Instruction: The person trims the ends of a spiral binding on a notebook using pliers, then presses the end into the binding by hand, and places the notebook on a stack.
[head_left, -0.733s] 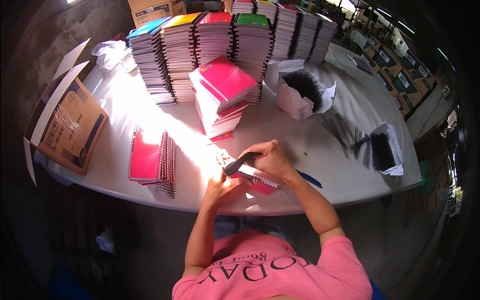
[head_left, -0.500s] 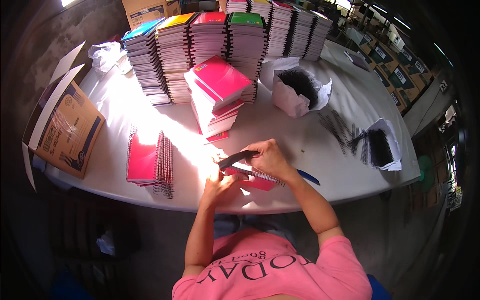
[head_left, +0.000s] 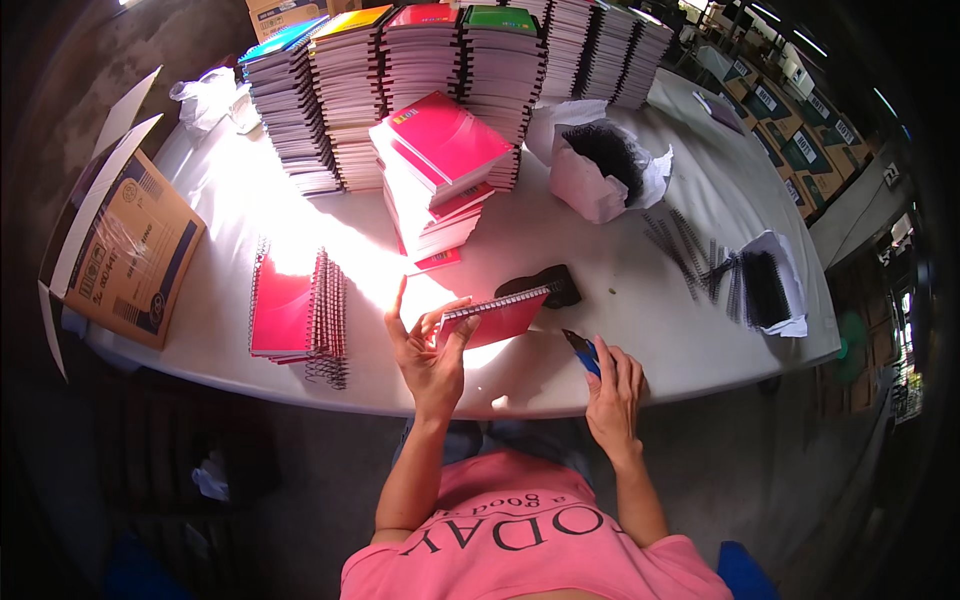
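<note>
Downward head-worn fisheye view

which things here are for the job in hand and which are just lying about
Seemingly for the job:
red spiral notebook, in the left hand
blue-handled tool, in the right hand
loose black coils
coil-bound red notebooks

Seemingly just lying about:
open cardboard box, far left
crumpled plastic bag

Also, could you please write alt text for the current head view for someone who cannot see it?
A person's left hand holds a red spiral notebook over a white table, while the right hand grips a blue-handled tool. Behind stand tall stacks of notebooks; black coils lie to the right, an open cardboard box to the left.
</note>
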